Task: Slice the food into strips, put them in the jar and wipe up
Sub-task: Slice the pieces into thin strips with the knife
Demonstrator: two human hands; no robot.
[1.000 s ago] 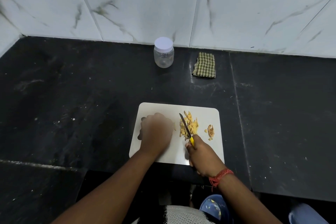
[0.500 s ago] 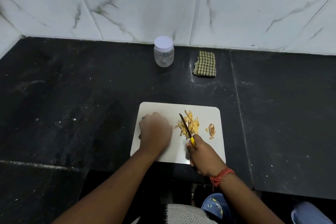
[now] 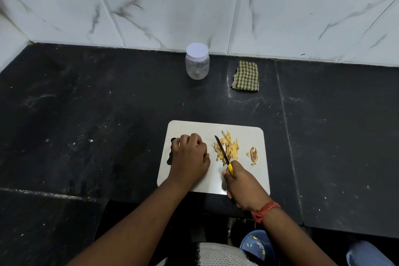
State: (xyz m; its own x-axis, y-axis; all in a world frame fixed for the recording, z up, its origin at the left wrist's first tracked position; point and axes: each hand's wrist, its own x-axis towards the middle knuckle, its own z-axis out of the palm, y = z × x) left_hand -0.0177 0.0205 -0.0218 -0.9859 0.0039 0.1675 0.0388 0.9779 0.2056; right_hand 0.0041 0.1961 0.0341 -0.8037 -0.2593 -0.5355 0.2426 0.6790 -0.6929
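A white cutting board (image 3: pixel 194 127) lies on the black counter near its front edge. A pile of yellow food strips (image 3: pixel 230 147) sits on its right half. My right hand (image 3: pixel 244 185) grips a knife (image 3: pixel 221 149) by its yellow handle, and the blade lies tilted across the left side of the pile. My left hand (image 3: pixel 190 155) rests knuckles-up on the board's left part, fingers curled, a little apart from the strips; nothing shows in it. The clear jar (image 3: pixel 197 65) with its white lid on stands at the back by the wall.
A folded green checked cloth (image 3: pixel 246 75) lies right of the jar. A brownish peel scrap (image 3: pixel 253 154) with small crumbs sits at the board's right edge. The white marble-tiled wall (image 3: pixel 194 6) closes the back, and the counter (image 3: pixel 86 114) carries small white specks.
My left hand has slid a little to the left, away from the strips. The knife and my right hand have hardly moved.
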